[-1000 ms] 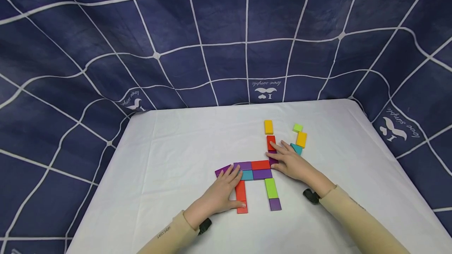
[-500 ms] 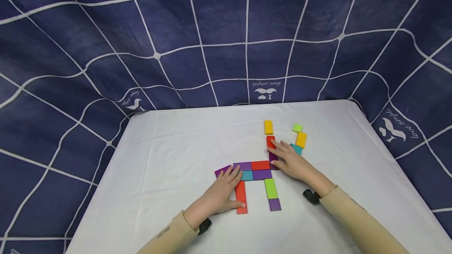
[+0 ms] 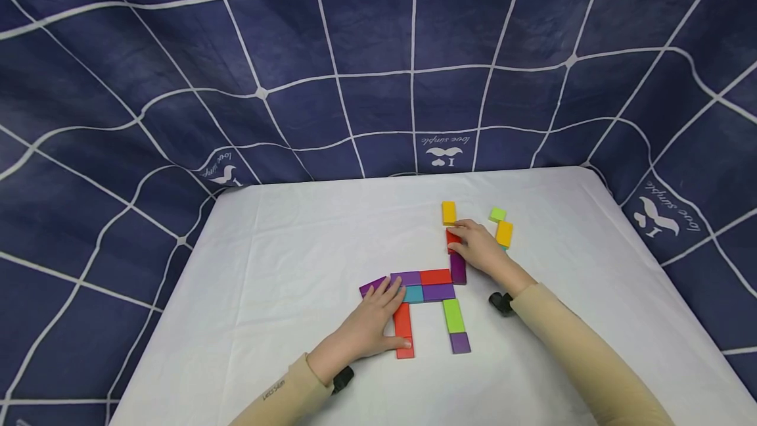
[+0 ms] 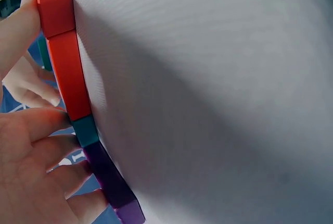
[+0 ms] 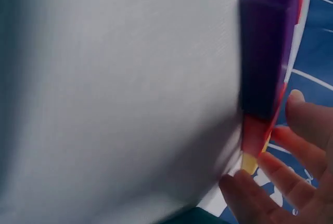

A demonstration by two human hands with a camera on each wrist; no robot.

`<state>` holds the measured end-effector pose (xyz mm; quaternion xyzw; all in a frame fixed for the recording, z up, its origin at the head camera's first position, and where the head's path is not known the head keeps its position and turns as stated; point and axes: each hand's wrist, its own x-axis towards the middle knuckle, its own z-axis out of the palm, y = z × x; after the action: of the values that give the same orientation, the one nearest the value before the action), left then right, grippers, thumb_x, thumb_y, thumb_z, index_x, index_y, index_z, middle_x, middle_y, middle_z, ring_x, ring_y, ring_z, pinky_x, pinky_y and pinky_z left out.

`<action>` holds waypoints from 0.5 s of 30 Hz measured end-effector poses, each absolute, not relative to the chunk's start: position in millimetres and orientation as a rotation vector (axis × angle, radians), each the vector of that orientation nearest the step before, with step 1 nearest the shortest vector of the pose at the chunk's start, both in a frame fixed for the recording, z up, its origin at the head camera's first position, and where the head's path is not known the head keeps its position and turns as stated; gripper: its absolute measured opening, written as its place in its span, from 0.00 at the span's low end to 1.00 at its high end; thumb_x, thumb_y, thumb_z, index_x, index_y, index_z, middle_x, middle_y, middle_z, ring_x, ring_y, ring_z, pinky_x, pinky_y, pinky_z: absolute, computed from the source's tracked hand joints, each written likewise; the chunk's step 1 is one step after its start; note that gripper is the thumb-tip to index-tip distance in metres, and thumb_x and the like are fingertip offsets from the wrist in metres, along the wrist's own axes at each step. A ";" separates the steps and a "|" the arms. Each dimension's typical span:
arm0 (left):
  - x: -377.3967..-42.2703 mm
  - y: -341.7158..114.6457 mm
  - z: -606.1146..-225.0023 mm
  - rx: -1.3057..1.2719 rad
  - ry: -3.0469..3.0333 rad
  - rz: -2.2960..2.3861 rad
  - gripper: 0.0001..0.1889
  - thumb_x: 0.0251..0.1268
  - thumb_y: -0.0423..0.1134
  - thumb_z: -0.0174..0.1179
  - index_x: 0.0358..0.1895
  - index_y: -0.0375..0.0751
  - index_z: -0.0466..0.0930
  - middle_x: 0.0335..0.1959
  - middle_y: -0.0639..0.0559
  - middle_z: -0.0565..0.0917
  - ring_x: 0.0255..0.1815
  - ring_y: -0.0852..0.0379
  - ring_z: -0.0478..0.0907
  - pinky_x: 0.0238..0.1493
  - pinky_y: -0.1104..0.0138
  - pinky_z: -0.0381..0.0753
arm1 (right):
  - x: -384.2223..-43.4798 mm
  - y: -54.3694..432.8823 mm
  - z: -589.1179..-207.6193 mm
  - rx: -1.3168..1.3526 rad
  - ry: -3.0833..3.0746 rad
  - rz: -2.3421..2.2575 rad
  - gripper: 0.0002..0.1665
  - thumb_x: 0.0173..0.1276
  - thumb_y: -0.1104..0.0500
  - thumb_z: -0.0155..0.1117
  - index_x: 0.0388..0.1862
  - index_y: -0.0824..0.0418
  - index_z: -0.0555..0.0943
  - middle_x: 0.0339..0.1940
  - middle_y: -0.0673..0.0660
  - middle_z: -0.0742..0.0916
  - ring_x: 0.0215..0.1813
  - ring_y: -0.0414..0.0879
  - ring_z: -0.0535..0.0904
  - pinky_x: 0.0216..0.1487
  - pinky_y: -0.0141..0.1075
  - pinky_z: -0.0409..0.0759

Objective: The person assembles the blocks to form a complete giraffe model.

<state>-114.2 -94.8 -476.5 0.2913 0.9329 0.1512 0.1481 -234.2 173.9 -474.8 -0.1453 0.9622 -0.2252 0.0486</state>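
Note:
Flat coloured blocks lie joined in a pattern on the white cloth. My left hand (image 3: pixel 372 324) rests with spread fingers over its left side. The thumb touches a short red block (image 3: pixel 405 352); the fingers lie by a longer red block (image 3: pixel 403 319), a teal block (image 3: pixel 415 294) and a slanted dark purple block (image 3: pixel 371 286). My right hand (image 3: pixel 481 248) has its fingertips at another red block (image 3: pixel 450 240), partly covering it. That block stands between a yellow block (image 3: pixel 449 213) and a dark purple block (image 3: pixel 458 269). In the right wrist view the thumb (image 5: pixel 296 96) sits apart from the fingers.
Beyond the right hand lie a small lime block (image 3: pixel 497 214), a second yellow block (image 3: pixel 504 234) and a mostly hidden teal one. A green block (image 3: pixel 454 315) and a short purple block (image 3: pixel 460 342) form a column nearer me. Blue checked cloth (image 3: pixel 378 110) hangs behind the table.
My right hand has shifted away from me, from the dark purple and red blocks toward the red block's yellow end. It now covers most of the loose teal block. The left hand stays put.

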 end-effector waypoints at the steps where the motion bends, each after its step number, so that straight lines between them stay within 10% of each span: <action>1: -114.0 -94.8 -476.9 0.836 2.682 0.434 0.51 0.57 0.61 0.66 0.77 0.37 0.55 0.81 0.44 0.52 0.82 0.42 0.45 0.77 0.45 0.54 | -234.6 173.9 -475.5 -0.437 2.942 -0.669 0.28 0.70 0.56 0.64 0.66 0.64 0.76 0.67 0.66 0.76 0.66 0.65 0.72 0.68 0.56 0.72; 15: -114.4 -95.3 -476.2 0.820 2.684 0.438 0.51 0.57 0.61 0.67 0.77 0.37 0.55 0.81 0.44 0.52 0.82 0.42 0.45 0.77 0.46 0.54 | -232.8 181.0 -480.2 -0.388 2.970 -0.630 0.26 0.70 0.56 0.64 0.66 0.59 0.76 0.69 0.65 0.75 0.68 0.64 0.70 0.68 0.57 0.71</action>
<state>-114.4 -95.3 -476.2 0.2854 0.9343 0.1526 0.1498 -232.8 181.0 -480.2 -0.1265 0.9695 -0.2058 0.0403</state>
